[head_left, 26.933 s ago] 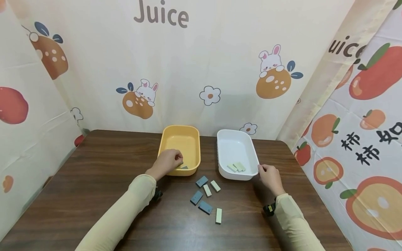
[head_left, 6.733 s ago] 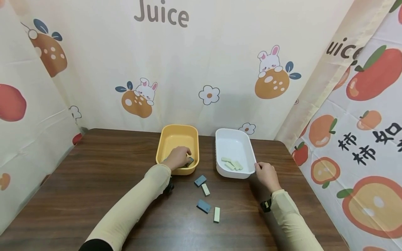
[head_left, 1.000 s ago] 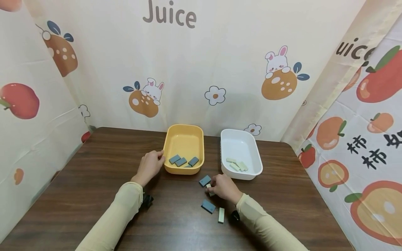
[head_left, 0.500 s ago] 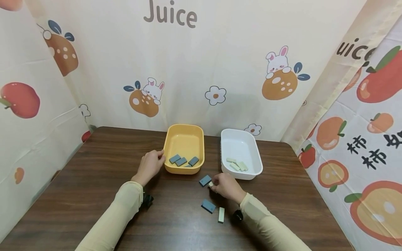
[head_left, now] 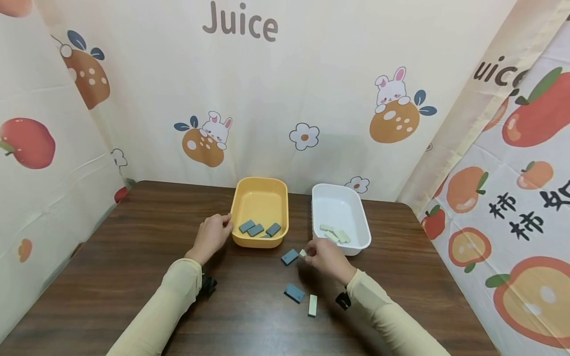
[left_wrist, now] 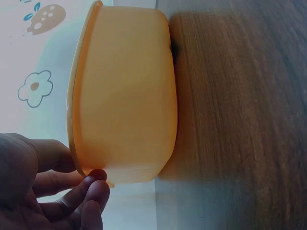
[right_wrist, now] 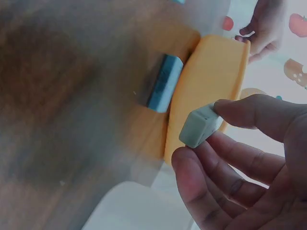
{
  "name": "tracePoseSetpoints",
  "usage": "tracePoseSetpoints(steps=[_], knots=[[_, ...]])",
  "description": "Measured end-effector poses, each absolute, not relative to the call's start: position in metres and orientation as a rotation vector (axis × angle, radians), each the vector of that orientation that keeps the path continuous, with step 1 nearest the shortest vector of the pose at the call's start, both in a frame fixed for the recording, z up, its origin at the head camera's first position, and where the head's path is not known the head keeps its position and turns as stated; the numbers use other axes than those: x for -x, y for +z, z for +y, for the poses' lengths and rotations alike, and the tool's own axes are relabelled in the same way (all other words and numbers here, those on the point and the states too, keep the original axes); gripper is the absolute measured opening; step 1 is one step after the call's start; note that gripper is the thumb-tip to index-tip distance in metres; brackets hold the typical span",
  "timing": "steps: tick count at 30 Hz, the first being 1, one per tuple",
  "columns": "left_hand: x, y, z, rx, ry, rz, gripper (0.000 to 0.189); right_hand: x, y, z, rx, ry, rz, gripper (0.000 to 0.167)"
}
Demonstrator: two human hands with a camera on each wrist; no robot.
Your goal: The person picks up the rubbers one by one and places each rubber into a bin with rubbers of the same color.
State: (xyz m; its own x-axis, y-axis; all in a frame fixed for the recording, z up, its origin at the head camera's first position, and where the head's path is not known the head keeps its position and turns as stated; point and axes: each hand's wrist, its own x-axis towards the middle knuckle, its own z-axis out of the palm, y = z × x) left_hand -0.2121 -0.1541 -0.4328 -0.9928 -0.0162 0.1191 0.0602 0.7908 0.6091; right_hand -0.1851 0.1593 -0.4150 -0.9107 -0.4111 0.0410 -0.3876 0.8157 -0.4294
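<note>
My right hand (head_left: 329, 258) pinches a small pale green block (right_wrist: 196, 127) between thumb and fingertips, raised off the table in front of the white bin (head_left: 337, 207). At the left side of the yellow bin (head_left: 258, 242), my left hand (head_left: 210, 237) grips the rim by its near corner (left_wrist: 81, 170). Several blue-grey blocks (head_left: 256, 230) lie inside the yellow bin. Inside the white one are several pale green blocks (head_left: 342, 236), partly hidden by its front wall and my hand.
On the brown wooden table (head_left: 147, 257) lie a blue-grey block (head_left: 290, 256) near the right fingertips, another blue-grey block (head_left: 294, 292) closer to me, and a pale green block (head_left: 312, 306) beside that. A printed curtain (head_left: 258, 89) hangs behind the table.
My right hand has lifted the pale green block and moved it toward the white bin; the left stays on the yellow rim. Since the oldest frames, blocks on the table are fewer and the bins hold more.
</note>
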Motion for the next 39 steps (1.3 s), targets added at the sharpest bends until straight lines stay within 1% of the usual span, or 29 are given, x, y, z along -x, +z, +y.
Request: tracePoseSetpoints(steps=[9, 15, 23, 31, 39], knots=[[0.213, -0.433, -0.155, 0.019, -0.977, -2.86, 0.04, 0.193, -0.399, 0.161, 0.733, -0.635, 2.974, 0.01], [0.213, -0.432, -0.156, 0.025, -0.962, -2.854, 0.04, 0.197, -0.393, 0.163, 0.735, -0.605, 2.985, 0.011], [0.211, -0.433, -0.154, 0.007, -0.964, -2.868, 0.04, 0.211, -0.386, 0.174, 0.778, -0.627, 3.031, 0.009], [0.21, -0.432, -0.153, 0.019, -0.967, -2.868, 0.04, 0.228, -0.381, 0.187, 0.73, -0.689, 3.025, 0.013], [0.21, -0.432, -0.153, 0.017, -0.958, -2.864, 0.04, 0.248, -0.385, 0.201, 0.626, -0.64, 3.041, 0.017]])
